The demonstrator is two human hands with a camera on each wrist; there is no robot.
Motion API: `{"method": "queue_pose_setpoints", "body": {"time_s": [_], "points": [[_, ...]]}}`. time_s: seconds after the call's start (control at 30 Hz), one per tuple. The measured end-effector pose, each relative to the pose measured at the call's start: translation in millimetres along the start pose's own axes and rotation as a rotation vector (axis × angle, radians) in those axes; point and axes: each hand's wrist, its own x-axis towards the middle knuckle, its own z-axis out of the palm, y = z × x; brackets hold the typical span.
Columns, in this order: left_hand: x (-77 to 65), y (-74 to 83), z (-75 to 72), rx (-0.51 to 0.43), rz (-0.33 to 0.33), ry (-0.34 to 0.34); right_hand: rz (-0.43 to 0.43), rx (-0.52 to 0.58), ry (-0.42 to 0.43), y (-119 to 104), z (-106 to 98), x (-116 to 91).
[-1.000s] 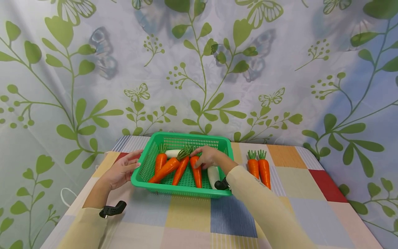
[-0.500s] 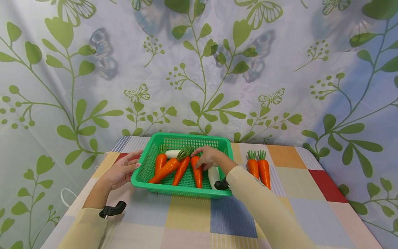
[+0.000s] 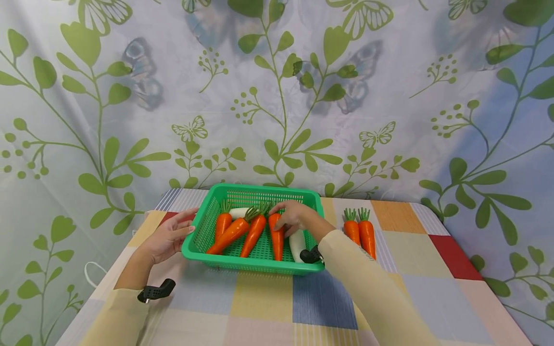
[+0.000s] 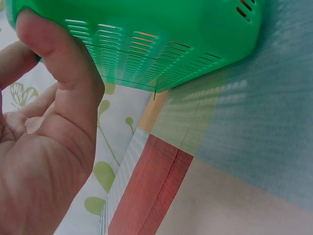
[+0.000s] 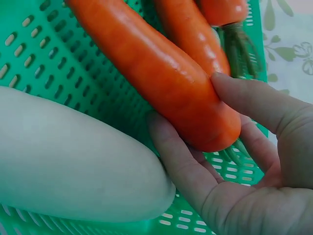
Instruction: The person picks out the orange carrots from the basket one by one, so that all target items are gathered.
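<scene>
A green plastic basket (image 3: 259, 265) holds several orange carrots and white radishes. Inside it, my right hand (image 3: 294, 216) pinches the leafy end of a carrot (image 3: 277, 240), thumb on one side and fingers on the other. In the right wrist view, the same carrot (image 5: 166, 73) lies between thumb and fingers, beside a thick white radish (image 5: 78, 161). My left hand (image 3: 166, 236) is at the basket's left side with its fingers loosely extended. The left wrist view has the thumb of that hand (image 4: 58, 122) against the basket's outer wall (image 4: 146, 24).
Two more carrots (image 3: 366, 235) lie side by side on the patchwork tablecloth (image 3: 259, 307), right of the basket. A leaf-patterned curtain (image 3: 277, 96) hangs close behind the table. A white cable (image 3: 92, 274) loops at the table's left edge.
My right hand has shifted slightly right with the carrot it pinches, and the neighbouring carrots have moved a little. The left hand stays at the basket's side.
</scene>
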Motion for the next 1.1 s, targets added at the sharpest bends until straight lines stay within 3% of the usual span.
{"method": "queue_pose_setpoints", "body": {"time_s": [0.57, 1.1], "points": [[-0.5, -2.1, -1.5, 0.013, -0.009, 0.014, -0.001, 0.049, 0.014, -2.6, -10.1, -8.4], [-2.7, 0.4, 0.1, -0.009, -0.011, 0.000, -0.094, 0.089, 0.030, -6.0, -24.8, -23.5]]}}
